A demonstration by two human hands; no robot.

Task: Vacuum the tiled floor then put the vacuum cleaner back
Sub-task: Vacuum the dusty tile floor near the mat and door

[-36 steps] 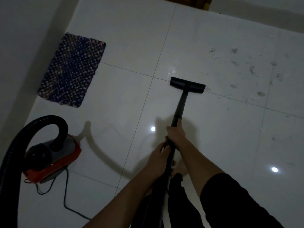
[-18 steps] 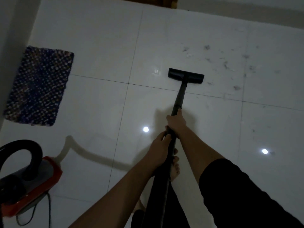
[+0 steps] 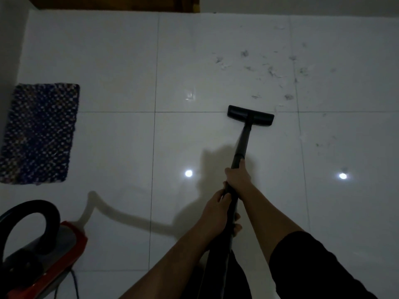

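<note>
Both of my hands grip the black vacuum wand [image 3: 243,143]. My right hand [image 3: 237,175] holds it higher up the tube, and my left hand [image 3: 216,209] wraps it just below. The wand ends in a flat black floor nozzle [image 3: 250,115] resting on the white tiled floor [image 3: 116,147], on a grout line. Scattered grey dust and lint [image 3: 269,70] lie on the tiles beyond and to the right of the nozzle. The red and grey vacuum cleaner body [image 3: 49,255] sits at the lower left, with its black hose [image 3: 30,214] arching up from it.
A dark woven mat [image 3: 41,132] lies by the left wall. A power cord [image 3: 74,283] trails from the vacuum body. A brown wooden door base [image 3: 112,3] runs along the far edge. My bare foot shows under the wand. Ceiling lights reflect on the tiles.
The view has shifted, so the mat and vacuum body sit further left and lower. The nozzle has come back onto the grout line, nearer the dust patch's near edge. Both hands keep their grip.
</note>
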